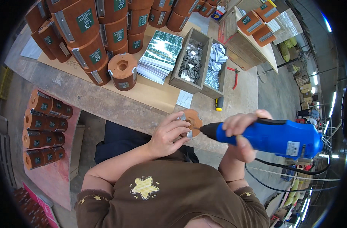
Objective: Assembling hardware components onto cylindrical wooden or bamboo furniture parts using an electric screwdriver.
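Observation:
My left hand (167, 133) steadies a reddish-brown cylinder (196, 118) at the table's near edge, its fingers bent round the near side. Silver metal strips show on the cylinder by my fingertips. My right hand (240, 131) is wrapped round a blue corded power screwdriver (278, 137), held level with its black nose pointing left at the cylinder. The tool's tip meets the cylinder or lies just in front of it; I cannot tell which. Farther off, a similar cylinder (122, 71) with a hole in its top stands upright on brown cardboard.
Tall stacks of labelled cylinders (82, 38) fill the back left. Beside them lie a pile of green-and-white label sheets (160, 53), wooden boxes of small metal parts (192, 60), red-handled pliers (234, 78) and a yellow-and-black tool (219, 104). More cylinders (44, 121) rest on a lower board at left.

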The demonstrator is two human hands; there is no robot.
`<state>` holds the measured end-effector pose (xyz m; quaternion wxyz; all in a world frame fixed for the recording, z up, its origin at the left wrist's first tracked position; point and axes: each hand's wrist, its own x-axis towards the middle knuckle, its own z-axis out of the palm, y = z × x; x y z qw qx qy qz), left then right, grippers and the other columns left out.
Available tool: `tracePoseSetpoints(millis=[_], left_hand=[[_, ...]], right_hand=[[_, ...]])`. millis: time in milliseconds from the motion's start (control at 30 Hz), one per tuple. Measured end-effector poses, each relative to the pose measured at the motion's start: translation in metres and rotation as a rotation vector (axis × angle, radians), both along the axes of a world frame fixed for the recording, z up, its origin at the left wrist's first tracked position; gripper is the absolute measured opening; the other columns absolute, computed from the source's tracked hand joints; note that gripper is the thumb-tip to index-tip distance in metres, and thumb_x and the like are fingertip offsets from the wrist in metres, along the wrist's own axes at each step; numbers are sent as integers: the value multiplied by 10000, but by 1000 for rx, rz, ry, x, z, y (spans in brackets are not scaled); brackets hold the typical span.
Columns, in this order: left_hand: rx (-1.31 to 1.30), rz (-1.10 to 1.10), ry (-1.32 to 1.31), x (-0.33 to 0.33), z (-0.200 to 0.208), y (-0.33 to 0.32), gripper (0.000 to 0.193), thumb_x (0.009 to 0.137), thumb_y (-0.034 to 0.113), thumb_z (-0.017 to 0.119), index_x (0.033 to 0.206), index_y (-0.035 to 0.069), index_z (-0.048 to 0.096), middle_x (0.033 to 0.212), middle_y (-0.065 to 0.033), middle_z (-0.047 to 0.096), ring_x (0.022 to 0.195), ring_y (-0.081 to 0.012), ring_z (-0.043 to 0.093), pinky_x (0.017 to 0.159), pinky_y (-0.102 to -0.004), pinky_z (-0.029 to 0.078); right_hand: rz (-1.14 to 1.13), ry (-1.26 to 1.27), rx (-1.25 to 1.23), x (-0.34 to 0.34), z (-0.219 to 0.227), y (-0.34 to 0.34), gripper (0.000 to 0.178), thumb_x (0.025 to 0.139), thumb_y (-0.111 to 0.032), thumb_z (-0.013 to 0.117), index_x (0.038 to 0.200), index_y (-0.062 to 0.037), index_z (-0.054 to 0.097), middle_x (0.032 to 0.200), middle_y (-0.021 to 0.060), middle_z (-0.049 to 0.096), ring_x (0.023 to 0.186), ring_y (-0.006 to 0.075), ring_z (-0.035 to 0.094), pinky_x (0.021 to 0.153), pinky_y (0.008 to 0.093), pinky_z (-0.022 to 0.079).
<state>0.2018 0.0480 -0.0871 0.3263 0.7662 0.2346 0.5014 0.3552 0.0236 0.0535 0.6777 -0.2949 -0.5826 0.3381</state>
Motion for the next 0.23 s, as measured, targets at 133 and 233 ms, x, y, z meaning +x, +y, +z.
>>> tracePoseSetpoints(millis=[133, 233], left_hand=[[-52, -17, 35, 0, 4, -2, 371, 559, 115, 764, 889, 32, 616, 1014, -95, 593, 1121, -327, 436, 903, -389, 381], [-43, 27, 149, 3, 6, -3, 462, 565, 229, 782, 958, 59, 609, 1109, -109, 542, 1143, -331, 402, 933, -412, 341]], right_hand=[[-52, 87, 114, 24, 5, -6, 598, 701, -51, 553, 1222, -21, 260, 708, 89, 487, 611, 211, 509, 602, 368, 444], [-103, 125, 145, 33, 4, -11, 595, 706, -70, 522, 1237, -32, 255, 735, 91, 479, 625, 210, 504, 619, 372, 445]])
